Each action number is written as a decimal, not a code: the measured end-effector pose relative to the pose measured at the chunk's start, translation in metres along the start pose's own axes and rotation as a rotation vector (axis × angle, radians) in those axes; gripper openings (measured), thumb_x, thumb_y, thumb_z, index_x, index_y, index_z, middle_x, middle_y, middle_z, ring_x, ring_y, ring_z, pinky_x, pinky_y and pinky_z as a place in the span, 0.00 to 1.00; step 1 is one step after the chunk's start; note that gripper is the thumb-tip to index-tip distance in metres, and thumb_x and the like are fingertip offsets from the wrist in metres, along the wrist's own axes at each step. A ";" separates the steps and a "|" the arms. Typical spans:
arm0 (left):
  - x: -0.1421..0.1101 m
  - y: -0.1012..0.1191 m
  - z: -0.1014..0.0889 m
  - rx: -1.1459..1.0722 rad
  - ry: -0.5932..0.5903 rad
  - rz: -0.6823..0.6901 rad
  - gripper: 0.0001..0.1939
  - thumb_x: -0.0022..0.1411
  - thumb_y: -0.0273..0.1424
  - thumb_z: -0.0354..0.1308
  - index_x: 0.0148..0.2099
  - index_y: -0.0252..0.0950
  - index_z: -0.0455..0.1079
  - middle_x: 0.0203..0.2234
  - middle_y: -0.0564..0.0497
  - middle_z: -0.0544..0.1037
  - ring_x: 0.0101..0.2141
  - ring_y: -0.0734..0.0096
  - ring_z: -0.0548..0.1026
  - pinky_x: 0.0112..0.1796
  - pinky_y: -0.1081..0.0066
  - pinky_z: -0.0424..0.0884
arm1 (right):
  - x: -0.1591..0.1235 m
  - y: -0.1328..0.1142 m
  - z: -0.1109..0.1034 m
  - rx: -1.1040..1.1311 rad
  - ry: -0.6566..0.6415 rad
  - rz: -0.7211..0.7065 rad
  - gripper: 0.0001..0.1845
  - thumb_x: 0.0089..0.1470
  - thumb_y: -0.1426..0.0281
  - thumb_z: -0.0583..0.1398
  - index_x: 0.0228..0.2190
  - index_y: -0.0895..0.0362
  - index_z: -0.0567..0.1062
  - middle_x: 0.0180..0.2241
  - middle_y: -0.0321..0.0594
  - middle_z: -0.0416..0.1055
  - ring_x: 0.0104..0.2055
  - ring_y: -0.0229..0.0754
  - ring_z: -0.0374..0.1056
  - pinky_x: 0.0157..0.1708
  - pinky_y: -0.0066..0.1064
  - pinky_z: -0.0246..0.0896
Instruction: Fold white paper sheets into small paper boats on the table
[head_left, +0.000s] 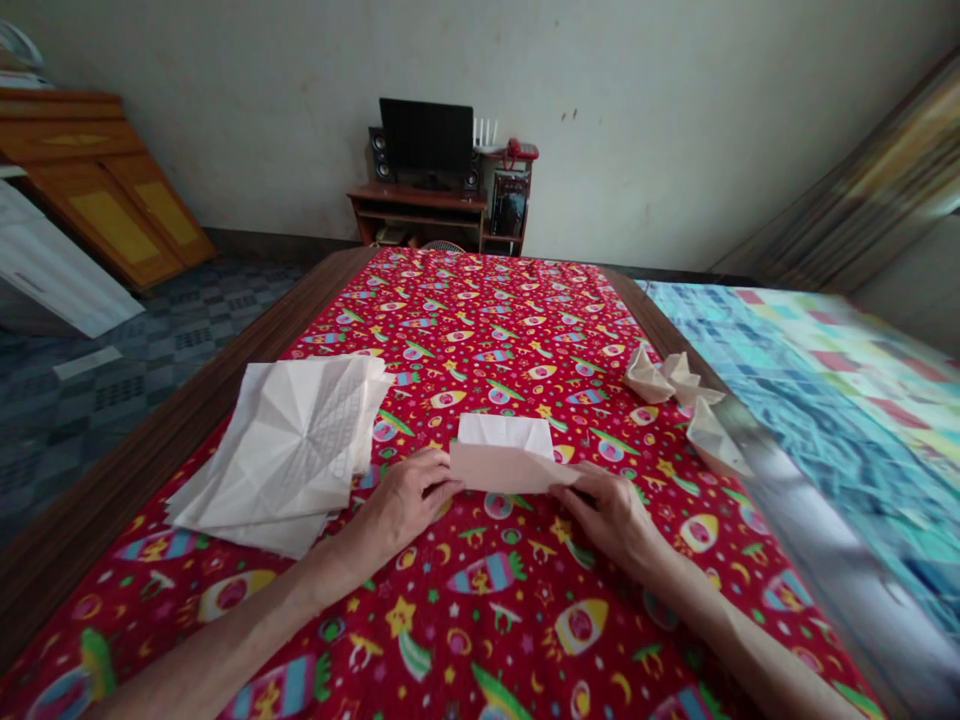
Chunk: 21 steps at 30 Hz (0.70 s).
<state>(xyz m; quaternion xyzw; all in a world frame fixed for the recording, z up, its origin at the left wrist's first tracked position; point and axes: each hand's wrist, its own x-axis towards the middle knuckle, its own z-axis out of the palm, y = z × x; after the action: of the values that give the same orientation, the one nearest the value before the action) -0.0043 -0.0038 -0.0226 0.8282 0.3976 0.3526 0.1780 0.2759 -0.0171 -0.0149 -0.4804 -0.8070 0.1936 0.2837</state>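
A sheet of white paper (510, 470) is folded along its near side, the flap raised in front of the part behind it. My left hand (409, 500) pinches the left end of this flap between thumb and fingers. At its right end, my right hand (611, 505) grips the paper the same way. To the left lies a stack of creased paper sheets (300, 440), the top one marked with folds fanning out from its middle. Several folded paper boats (649, 378) sit along the right side of the table.
A red patterned cloth (480, 600) covers the table, whose brown wooden edge (292, 310) shows at the left. Beyond it stands a desk with a monitor (427, 138) and a red telephone (521, 150). A bed with a blue checked cover (787, 400) adjoins on the right.
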 end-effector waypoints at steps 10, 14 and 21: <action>0.009 0.005 0.005 0.316 -0.093 -0.196 0.13 0.66 0.30 0.50 0.28 0.34 0.67 0.27 0.52 0.69 0.29 0.72 0.70 0.31 0.72 0.64 | 0.008 -0.008 0.009 -0.040 0.078 0.339 0.18 0.57 0.60 0.54 0.20 0.56 0.69 0.16 0.31 0.63 0.19 0.33 0.58 0.21 0.24 0.46; 0.013 0.010 0.004 0.408 -0.104 -0.176 0.14 0.66 0.33 0.51 0.28 0.35 0.69 0.30 0.52 0.71 0.32 0.71 0.70 0.34 0.71 0.64 | 0.009 -0.012 0.010 -0.219 0.076 0.272 0.17 0.56 0.61 0.54 0.20 0.56 0.65 0.18 0.31 0.64 0.20 0.33 0.58 0.22 0.25 0.44; 0.018 0.014 0.002 0.481 -0.148 -0.193 0.13 0.64 0.32 0.54 0.27 0.35 0.71 0.30 0.52 0.72 0.31 0.70 0.70 0.35 0.68 0.63 | 0.011 -0.019 0.004 -0.371 0.032 0.226 0.15 0.58 0.64 0.53 0.21 0.56 0.66 0.20 0.34 0.67 0.22 0.35 0.62 0.25 0.27 0.44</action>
<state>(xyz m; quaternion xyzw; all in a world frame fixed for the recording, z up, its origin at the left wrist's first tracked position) 0.0123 0.0019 -0.0077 0.8284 0.5331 0.1678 0.0376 0.2567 -0.0162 -0.0044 -0.6150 -0.7650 0.0646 0.1799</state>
